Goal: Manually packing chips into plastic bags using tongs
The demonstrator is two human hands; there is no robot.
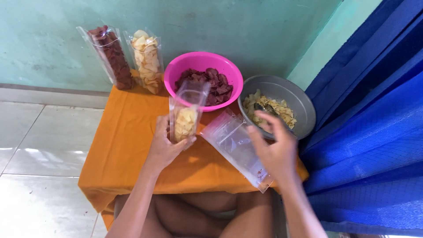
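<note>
My left hand (166,145) grips a clear upright pouch (187,110), partly filled with pale yellow chips, above the orange cloth (128,145). My right hand (274,147) reaches toward the grey metal bowl (302,103) of pale chips, fingers curled at its near edge; whether it holds anything I cannot tell. A utensil lies among those chips. A stack of empty clear pouches (233,143) lies flat between my hands. Behind it sits a pink bowl (200,61) of dark red chips.
Two filled pouches lean on the green wall at the back left: one with dark red chips (112,55), one with pale chips (147,59). A blue curtain (370,123) hangs along the right. White floor tiles (39,150) lie to the left. My knees are below the cloth.
</note>
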